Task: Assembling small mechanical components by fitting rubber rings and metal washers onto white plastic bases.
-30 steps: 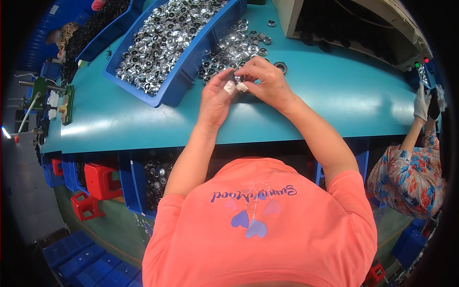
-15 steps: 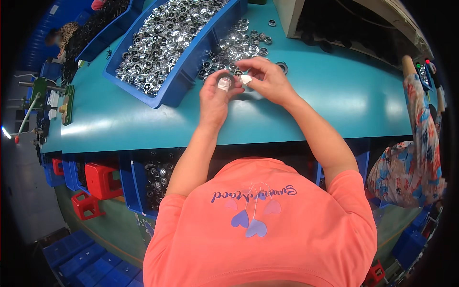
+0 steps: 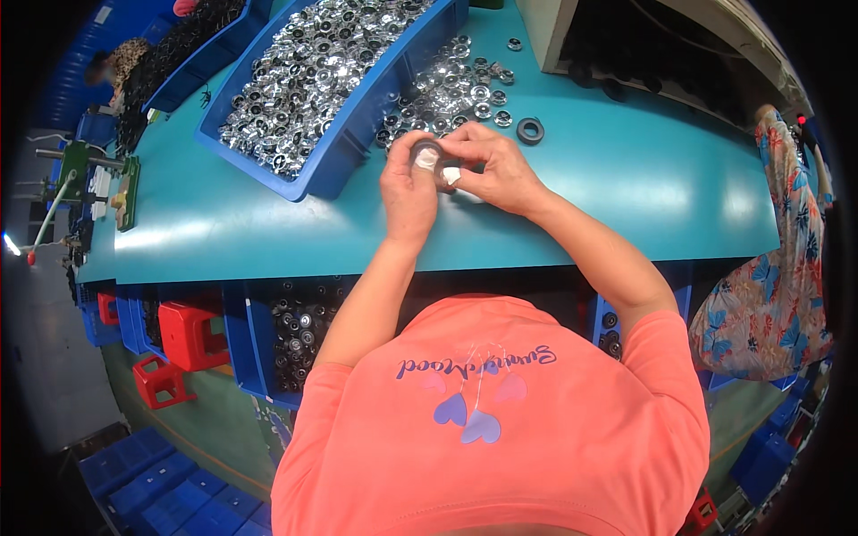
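Observation:
My left hand (image 3: 408, 195) and my right hand (image 3: 502, 174) meet above the table, just in front of the loose shiny parts. Between them they grip a dark ring-shaped part (image 3: 429, 144), mostly covered by fingers. Both thumbs wear white wraps and press in from the near side. My left fingers curl round the part's left side, and my right fingertips rest on its right edge. Just beyond my right hand, a black ring (image 3: 530, 131) lies flat on the table. Small silver-and-black round parts (image 3: 456, 85) are spread out behind my hands.
A blue bin (image 3: 335, 156) heaped with silver round parts stands at the left on the teal table (image 3: 626, 196). A pale open-fronted box (image 3: 552, 36) sits at the back right. A green clamp-like device (image 3: 125, 192) is at the left edge. Someone in floral clothing (image 3: 760, 304) is at the right.
My hands have closed in tighter around the dark part, the left shifting slightly right. The black ring on the table, partly hidden before, now shows whole. The floral-clothed person has shifted.

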The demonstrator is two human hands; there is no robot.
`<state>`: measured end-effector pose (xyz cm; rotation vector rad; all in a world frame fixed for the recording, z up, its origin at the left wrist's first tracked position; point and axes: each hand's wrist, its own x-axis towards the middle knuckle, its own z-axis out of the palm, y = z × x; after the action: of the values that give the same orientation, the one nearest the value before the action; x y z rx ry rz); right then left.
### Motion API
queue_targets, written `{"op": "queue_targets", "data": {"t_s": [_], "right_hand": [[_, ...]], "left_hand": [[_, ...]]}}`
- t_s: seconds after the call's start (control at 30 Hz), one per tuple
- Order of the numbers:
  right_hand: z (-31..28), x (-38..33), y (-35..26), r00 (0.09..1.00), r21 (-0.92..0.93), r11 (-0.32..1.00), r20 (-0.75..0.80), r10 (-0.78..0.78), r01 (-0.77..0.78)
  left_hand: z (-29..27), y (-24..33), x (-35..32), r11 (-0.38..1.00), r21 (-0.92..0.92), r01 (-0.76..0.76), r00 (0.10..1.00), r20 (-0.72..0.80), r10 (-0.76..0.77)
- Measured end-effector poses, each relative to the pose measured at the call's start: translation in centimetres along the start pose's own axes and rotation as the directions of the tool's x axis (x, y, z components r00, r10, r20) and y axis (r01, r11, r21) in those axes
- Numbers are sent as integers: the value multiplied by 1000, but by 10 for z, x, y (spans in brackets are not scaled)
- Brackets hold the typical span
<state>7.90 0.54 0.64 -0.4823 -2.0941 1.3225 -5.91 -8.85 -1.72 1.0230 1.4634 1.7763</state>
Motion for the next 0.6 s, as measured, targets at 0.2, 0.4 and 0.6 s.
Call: {"op": "queue_targets", "data": {"t_s": [0.2,0.4,0.6], "right_hand": [[4,2,2,982,212,968,-105,159,-134],[-3,3,8,971,375,907,-56,230,-193],[2,1,12,988,330,938,-71,140,-109]], "left_hand": [[-5,5,2,984,-128,121,987,120,-106],[-2,8,2,974,-162,158,979,155,-133],[-1,14,2,985,-83,154,988,41,-151]]}}
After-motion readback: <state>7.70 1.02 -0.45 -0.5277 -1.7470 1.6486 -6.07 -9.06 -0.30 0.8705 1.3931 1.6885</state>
